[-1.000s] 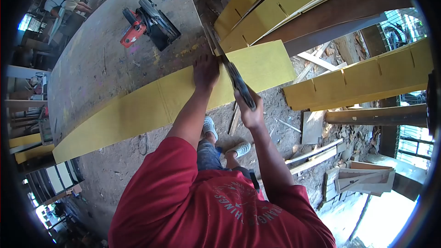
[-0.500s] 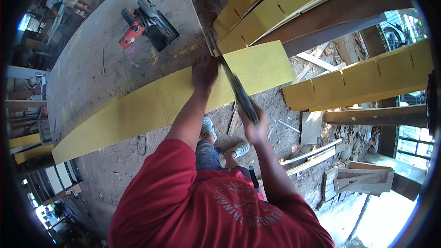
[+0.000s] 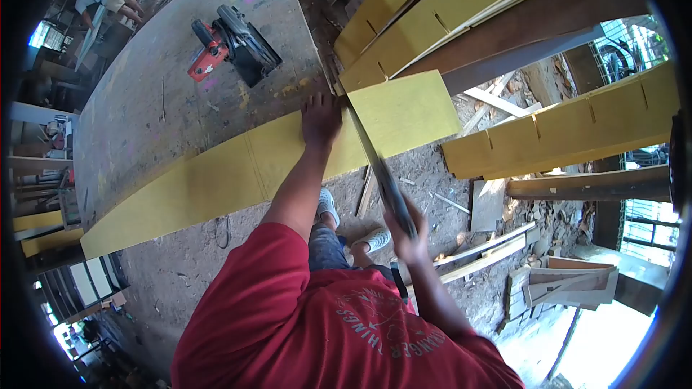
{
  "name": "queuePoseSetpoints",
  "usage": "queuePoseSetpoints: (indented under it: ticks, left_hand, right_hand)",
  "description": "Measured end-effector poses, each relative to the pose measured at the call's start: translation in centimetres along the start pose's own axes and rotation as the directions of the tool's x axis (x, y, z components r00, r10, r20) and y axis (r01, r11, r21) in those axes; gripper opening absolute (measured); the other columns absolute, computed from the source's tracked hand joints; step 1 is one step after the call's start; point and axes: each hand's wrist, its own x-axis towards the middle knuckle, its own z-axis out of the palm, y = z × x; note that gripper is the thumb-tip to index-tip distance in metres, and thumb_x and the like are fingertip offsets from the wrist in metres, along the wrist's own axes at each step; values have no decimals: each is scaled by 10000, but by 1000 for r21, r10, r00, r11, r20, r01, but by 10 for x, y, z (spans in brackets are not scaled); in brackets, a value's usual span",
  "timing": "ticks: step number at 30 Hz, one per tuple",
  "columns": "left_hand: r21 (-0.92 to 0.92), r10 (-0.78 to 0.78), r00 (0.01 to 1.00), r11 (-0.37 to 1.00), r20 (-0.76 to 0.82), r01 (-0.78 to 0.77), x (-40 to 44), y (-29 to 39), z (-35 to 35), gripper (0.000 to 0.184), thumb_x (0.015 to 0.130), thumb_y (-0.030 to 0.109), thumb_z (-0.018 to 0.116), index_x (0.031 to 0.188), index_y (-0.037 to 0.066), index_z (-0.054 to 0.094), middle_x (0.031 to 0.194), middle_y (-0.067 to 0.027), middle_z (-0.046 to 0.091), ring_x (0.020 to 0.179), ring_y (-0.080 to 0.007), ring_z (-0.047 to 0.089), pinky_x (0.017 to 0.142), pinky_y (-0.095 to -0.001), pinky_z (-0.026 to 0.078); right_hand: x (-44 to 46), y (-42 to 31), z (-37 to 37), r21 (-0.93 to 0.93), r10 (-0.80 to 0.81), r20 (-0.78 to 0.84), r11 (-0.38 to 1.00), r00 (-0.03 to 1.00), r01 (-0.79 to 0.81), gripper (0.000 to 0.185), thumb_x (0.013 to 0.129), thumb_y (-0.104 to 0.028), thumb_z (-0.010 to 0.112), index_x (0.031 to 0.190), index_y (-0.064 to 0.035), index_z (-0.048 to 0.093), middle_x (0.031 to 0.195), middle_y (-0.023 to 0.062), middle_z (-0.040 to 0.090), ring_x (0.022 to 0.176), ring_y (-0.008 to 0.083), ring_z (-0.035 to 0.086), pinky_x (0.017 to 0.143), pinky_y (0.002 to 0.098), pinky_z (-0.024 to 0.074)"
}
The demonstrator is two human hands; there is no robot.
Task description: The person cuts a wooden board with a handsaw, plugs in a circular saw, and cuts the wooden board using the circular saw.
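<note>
A long yellow board [image 3: 180, 198] lies along the near edge of the worktable, its right end sticking out past the table's corner. My left hand [image 3: 321, 121] rests on top of the board, fingers apart and pressing down. Just to its right, a handsaw [image 3: 375, 155] crosses the board at a slant, its blade at the board's far edge. My right hand [image 3: 409, 234] is wrapped round the saw's handle, close to my body on the near side of the board. The teeth are too blurred to make out.
A red and black circular saw [image 3: 234, 47] sits on the worktable [image 3: 144, 101]. More yellow boards with slots [image 3: 461, 11] lean at the upper right, and another slotted board [image 3: 569, 126] is at the right. Wood scraps [image 3: 497, 252] litter the floor. A person [image 3: 104, 0] bends over in the far left.
My right hand has drawn the handsaw back toward my body, down and slightly right. My left hand stays on the board.
</note>
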Motion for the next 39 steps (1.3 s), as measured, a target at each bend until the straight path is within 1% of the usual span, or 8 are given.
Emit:
queuePoseSetpoints:
  ticks: [2,13,17,22,27,32,36,39]
  left_hand:
    - [-8,-5,1000,1000,18,5,-2,3,-1,289,1042,317,595,1156,71,694,1202,-196,675,1123,-402,627,1006,-547,466]
    - [16,-1,1000,1000,-20,2,-1,-6,10,281,1046,337,585,1110,78,671,1130,-175,661,1130,-380,623,1018,-534,453]
    - [52,28,1000,998,2,-28,-3,-6,12,268,1035,333,601,1079,79,673,1097,-162,661,1092,-377,625,981,-529,456]
    - [-7,5,999,1000,-33,-5,-1,-2,3,279,1029,334,608,1103,74,676,1110,-158,658,1083,-375,631,975,-529,459]
    - [19,4,998,1000,-62,-3,-1,-4,5,295,1037,336,599,1141,71,676,1162,-169,647,1120,-384,625,996,-532,459]
    - [47,17,1000,999,-22,-15,-2,-12,17,296,1036,337,605,1141,69,674,1206,-179,659,1133,-385,622,996,-536,461]
    - [40,8,999,999,47,-10,-3,-6,10,286,1040,331,599,1126,67,672,1204,-189,665,1149,-395,622,991,-541,465]
    - [35,24,997,999,79,-27,7,-7,6,276,1044,325,592,1112,71,674,1203,-193,664,1157,-400,622,1000,-544,466]
  right_hand:
    - [77,-14,25,-14,191,30,981,981,-191,521,1014,-186,713,1470,42,609,979,141,771,963,125,659,875,318,548]
    - [-84,-22,-38,10,44,62,999,997,-44,600,956,-24,596,1513,164,479,1395,292,678,1345,332,641,1171,417,447]
    - [4,-2,1,70,66,35,995,997,-68,598,991,-91,682,1547,61,521,1205,161,762,1032,133,676,933,325,545]
    - [128,-8,50,-6,147,46,989,988,-147,560,1003,-223,723,1465,66,597,1134,178,782,1052,176,694,965,356,544]
    - [-22,26,-8,-7,-66,26,998,998,66,657,967,-71,697,1565,88,476,1344,256,723,1089,163,697,989,346,545]
    - [-81,20,-36,-24,76,94,997,993,-75,698,900,-15,670,1559,103,474,1358,276,710,1141,187,696,1005,357,539]
    - [69,27,30,122,65,34,990,997,-69,556,1004,-122,724,1495,83,564,1197,116,755,1082,109,652,961,289,530]
    - [106,12,42,40,53,43,998,998,-55,561,1008,-135,720,1505,67,560,1267,193,754,1158,155,677,1004,316,527]
